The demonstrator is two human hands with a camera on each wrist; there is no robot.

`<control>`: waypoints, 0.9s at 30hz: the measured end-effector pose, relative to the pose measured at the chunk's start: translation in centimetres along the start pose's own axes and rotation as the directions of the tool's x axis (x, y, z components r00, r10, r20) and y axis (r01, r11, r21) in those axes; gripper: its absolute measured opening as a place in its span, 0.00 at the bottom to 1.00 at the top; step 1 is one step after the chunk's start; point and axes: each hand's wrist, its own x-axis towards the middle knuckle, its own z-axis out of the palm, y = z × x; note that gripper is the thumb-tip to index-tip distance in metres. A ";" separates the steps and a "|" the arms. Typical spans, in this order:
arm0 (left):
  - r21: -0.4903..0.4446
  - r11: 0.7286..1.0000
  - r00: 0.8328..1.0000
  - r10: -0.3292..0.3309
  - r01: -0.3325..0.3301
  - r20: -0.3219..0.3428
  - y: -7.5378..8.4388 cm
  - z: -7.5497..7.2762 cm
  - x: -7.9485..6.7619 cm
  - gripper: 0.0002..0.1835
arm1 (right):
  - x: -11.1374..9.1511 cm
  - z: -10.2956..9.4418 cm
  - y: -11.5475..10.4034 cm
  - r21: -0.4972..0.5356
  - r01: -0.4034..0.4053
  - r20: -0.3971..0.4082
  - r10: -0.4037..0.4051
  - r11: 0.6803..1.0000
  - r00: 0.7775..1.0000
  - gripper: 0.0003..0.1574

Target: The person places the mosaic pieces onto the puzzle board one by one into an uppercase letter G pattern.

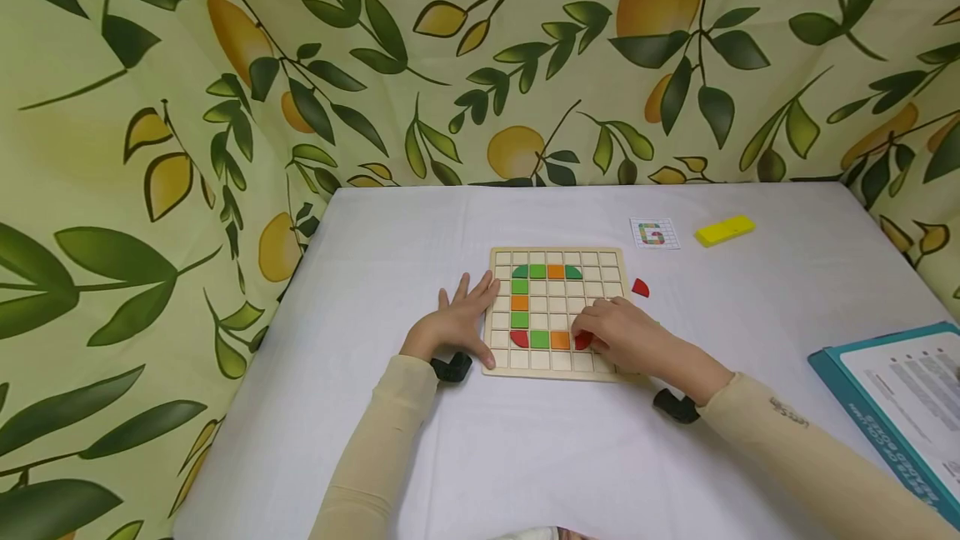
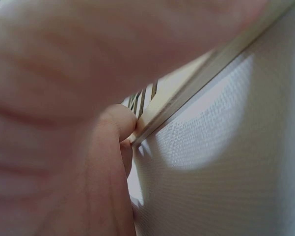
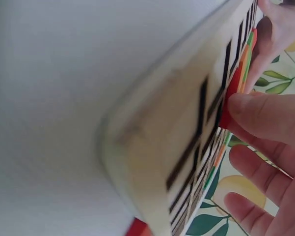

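Observation:
A square wooden grid board [image 1: 557, 362] lies on the white cloth, with green, orange and red pieces forming a C-like outline. My left hand [image 1: 456, 323] rests along the board's left edge, fingers spread and straight; the left wrist view shows thumb and fingers against the rim. With thumb and fingertips my right hand [image 1: 628, 333] pinches a red quarter-round piece [image 3: 229, 101] at the board's lower row, just right of an orange square [image 1: 560, 341]. Another red quarter-round piece [image 1: 641, 287] lies on the cloth beyond the board's right edge.
Behind the board lie a small pattern card [image 1: 655, 233] with a G shape and a yellow block [image 1: 725, 230]. A teal box [image 1: 892, 415] sits at the table's right side. Patterned fabric [image 1: 517, 65] hangs at the back and left.

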 end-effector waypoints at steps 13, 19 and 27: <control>0.002 1.000 1.000 -0.006 0.006 -0.001 0.1 0.0 0.0 0.75 | -0.1 0.6 -0.1 0.008 0.000 -0.061 0.001 1.000 0.998 0.14; -0.003 1.000 1.000 -0.004 0.004 -0.008 0.0 0.1 0.1 0.75 | 0.2 0.8 0.1 -0.007 0.031 -0.069 -0.032 0.999 0.997 0.11; 0.007 1.000 1.000 0.002 -0.002 -0.007 0.0 0.1 0.0 0.75 | -1.1 -1.4 2.0 0.048 -0.044 -0.149 0.051 0.998 0.987 0.14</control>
